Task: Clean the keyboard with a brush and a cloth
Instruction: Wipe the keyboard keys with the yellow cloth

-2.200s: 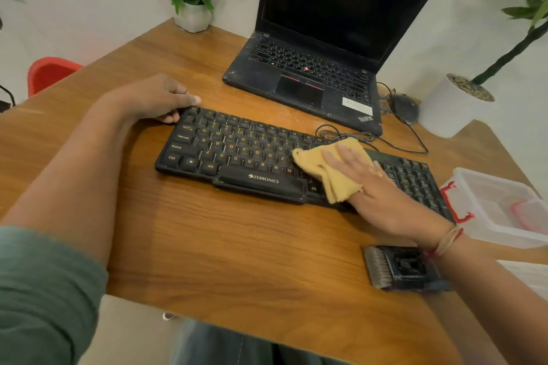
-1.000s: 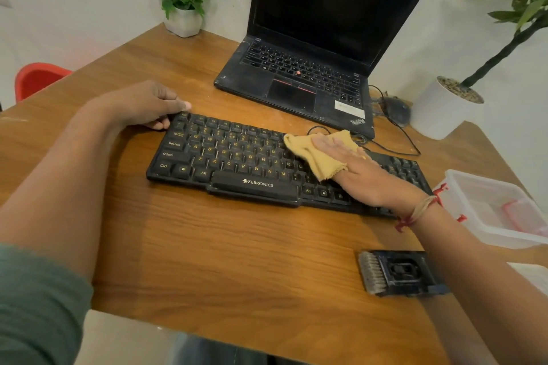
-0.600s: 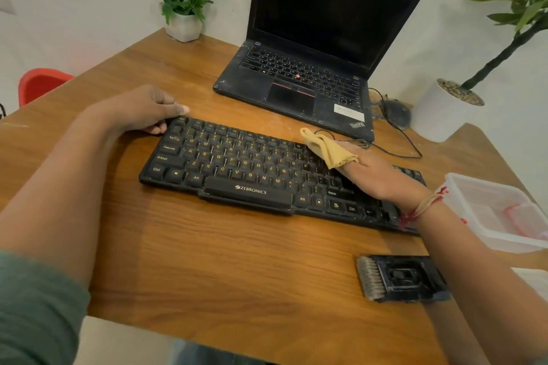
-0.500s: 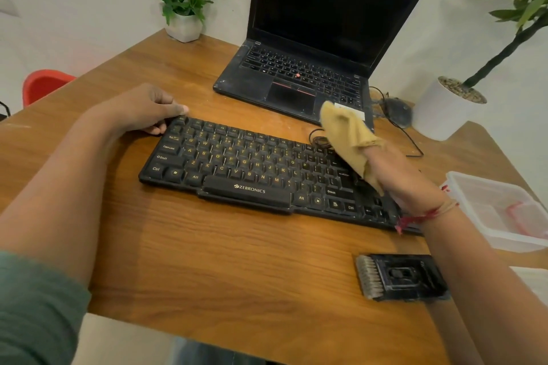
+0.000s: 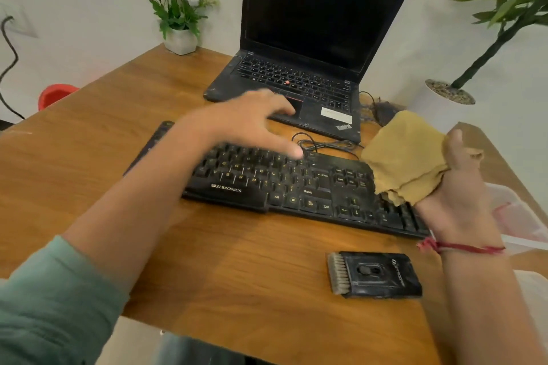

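1. Your right hand [image 5: 458, 187] grips the yellow cloth [image 5: 406, 157], thumb up, at the right of the frame, over the right end of the keyboard [image 5: 311, 190].
2. Your left hand [image 5: 252, 120], fingers loosely spread and holding nothing, is over the keyboard's middle; it is blurred, so I cannot tell if it touches.
3. The brush [image 5: 376, 274] lies on the table [image 5: 89, 163], lower right, near the keyboard.
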### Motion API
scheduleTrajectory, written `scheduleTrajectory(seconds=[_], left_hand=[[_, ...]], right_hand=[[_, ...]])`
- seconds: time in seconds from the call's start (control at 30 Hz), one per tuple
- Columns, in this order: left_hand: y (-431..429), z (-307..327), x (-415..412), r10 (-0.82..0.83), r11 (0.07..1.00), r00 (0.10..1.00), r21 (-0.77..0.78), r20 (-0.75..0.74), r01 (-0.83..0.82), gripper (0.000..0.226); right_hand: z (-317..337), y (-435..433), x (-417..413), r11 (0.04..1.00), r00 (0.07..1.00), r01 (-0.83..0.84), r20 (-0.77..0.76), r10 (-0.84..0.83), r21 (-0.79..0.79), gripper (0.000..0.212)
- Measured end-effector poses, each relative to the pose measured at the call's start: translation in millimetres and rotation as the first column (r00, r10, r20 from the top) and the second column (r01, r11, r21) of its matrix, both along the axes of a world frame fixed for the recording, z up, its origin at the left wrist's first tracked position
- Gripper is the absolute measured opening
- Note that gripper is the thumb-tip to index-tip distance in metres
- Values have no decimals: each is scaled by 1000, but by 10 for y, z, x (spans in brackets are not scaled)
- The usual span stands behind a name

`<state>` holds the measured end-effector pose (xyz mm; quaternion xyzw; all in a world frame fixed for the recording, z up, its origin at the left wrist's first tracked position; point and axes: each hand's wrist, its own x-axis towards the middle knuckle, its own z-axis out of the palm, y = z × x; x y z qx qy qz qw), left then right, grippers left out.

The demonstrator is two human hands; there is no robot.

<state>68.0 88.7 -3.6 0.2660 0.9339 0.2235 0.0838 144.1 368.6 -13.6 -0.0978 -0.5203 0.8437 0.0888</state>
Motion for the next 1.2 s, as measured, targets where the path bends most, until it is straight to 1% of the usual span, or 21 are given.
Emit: scheduleTrajectory(seconds=[0.07, 0.1, 0.17, 0.23, 0.27, 0.33, 0.4, 0.43, 0.5, 0.53, 0.57, 0.6, 0.67, 0.73, 0.83, 0.9, 1.03, 1.07, 1.13, 1.17, 1.2], left_hand=[[303, -34, 61, -86, 970, 994, -220, 67, 98, 129], [403, -85, 84, -107, 944, 991, -305, 78, 126, 136], [492, -218, 105, -113, 910, 988, -388, 105, 146, 144], [499, -341, 114, -105, 896, 986, -417, 128, 150, 150], [492, -381, 119, -105, 892, 987, -428, 125, 149, 151], [476, -435, 122, -106, 892, 988, -428, 112, 144, 151], [456, -466, 128, -111, 905, 990, -402, 91, 138, 149], [443, -475, 131, -114, 912, 991, -389, 71, 133, 147], [416, -483, 138, -117, 926, 992, -356, 40, 124, 146], [408, -489, 138, -116, 934, 993, -335, 34, 121, 146], [404, -494, 140, -114, 942, 993, -314, 34, 119, 146], [406, -499, 142, -110, 948, 993, -297, 38, 116, 147], [410, -510, 142, -104, 955, 994, -274, 44, 112, 150], [413, -517, 142, -110, 958, 993, -261, 39, 116, 151], [414, -527, 126, -125, 958, 992, -256, 36, 130, 151], [408, -537, 117, -126, 958, 991, -255, 35, 131, 151], [413, -543, 115, -128, 960, 992, -249, 22, 130, 152], [409, -542, 115, -130, 959, 991, -251, 21, 131, 151], [397, -535, 109, -138, 957, 990, -253, 33, 142, 151], [389, -536, 103, -145, 955, 989, -255, 43, 151, 152], [382, -533, 97, -148, 954, 988, -258, 51, 156, 152]], right_hand=[[-24, 30, 11, 995, 997, 73, -36, -71, 64, 56], [-37, 40, 21, 981, 993, 115, -57, -108, 154, 54], [-70, 30, 39, 896, 982, 190, -78, -174, 400, 53], [-128, 3, 33, 759, 970, 233, -87, -229, 608, 38], [-159, -20, 23, 678, 971, 230, -119, -207, 698, 32], [-224, -79, 11, 526, 980, 194, -186, -69, 828, 21], [-278, -135, 30, 349, 981, 122, -166, 98, 929, 26], [-300, -147, 38, 234, 980, 56, -99, 175, 971, 34], [-332, -190, 50, 20, 937, -160, 146, 316, 987, 39], [-345, -216, 56, -87, 878, -265, 278, 390, 960, 39], [-345, -245, 61, -176, 802, -328, 372, 468, 928, 46], [-324, -270, 69, -213, 725, -375, 429, 540, 902, 57], [-262, -279, 89, -199, 608, -469, 478, 634, 861, 62], [-220, -207, 97, -150, 582, -522, 479, 657, 840, 61], [-204, -99, 50, -28, 706, -501, 427, 565, 865, 68], [-234, -68, 15, -50, 744, -445, 401, 535, 894, 74], [-252, -14, 29, -111, 545, -578, 483, 686, 809, 68], [-246, 13, 31, -89, 547, -592, 480, 686, 801, 67], [-245, 59, 4, 12, 654, -547, 418, 631, 837, 71], [-266, 61, -10, 39, 712, -494, 379, 591, 869, 74], [-281, 26, -11, 27, 739, -453, 359, 570, 891, 71]])
